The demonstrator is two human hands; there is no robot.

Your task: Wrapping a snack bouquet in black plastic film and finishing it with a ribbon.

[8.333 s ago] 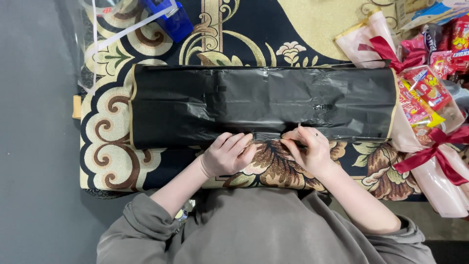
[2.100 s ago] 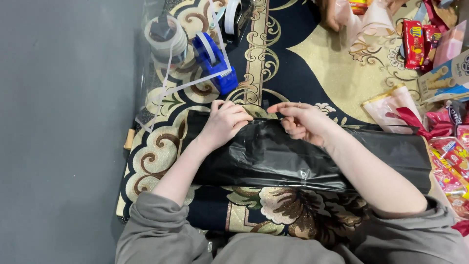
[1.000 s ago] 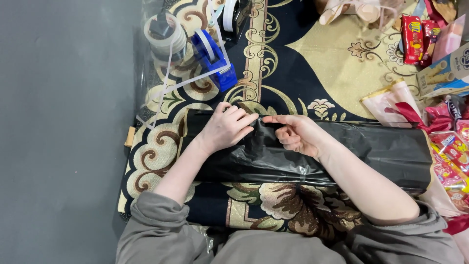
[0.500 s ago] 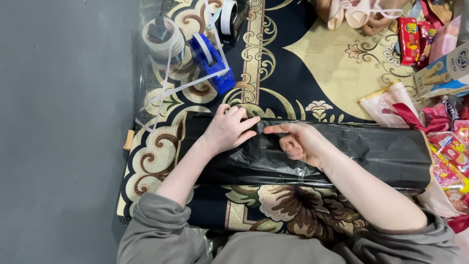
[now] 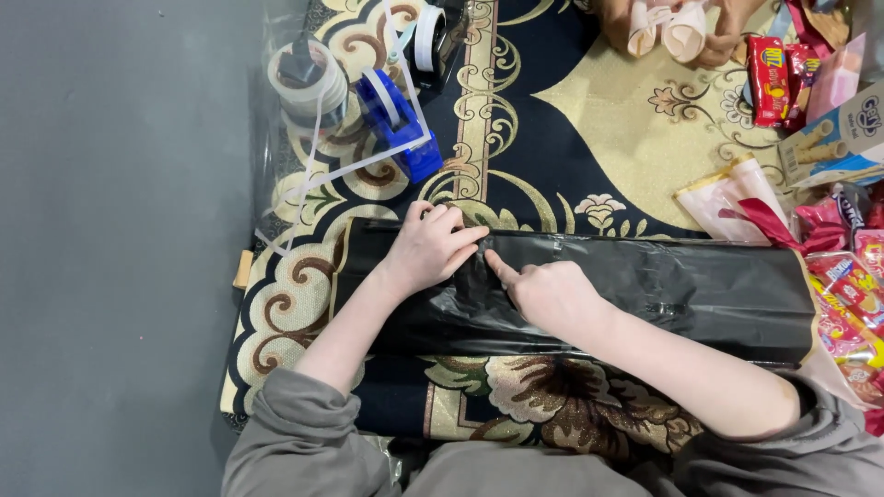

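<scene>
Both hands press on a long black plastic wrap (image 5: 645, 294) that lies flat across a patterned rug (image 5: 571, 138). Left hand (image 5: 433, 248) rests palm down near the wrap's left end, fingers together and spread flat, gripping nothing. Right hand (image 5: 548, 294) sits just beside it, index finger stretched out and touching the plastic near the left fingertips, other fingers curled. Beyond the hands, a blue tape dispenser (image 5: 396, 120) and a roll of clear tape (image 5: 308, 83) lie on the rug. Snack packets (image 5: 852, 294) crowd the right edge.
</scene>
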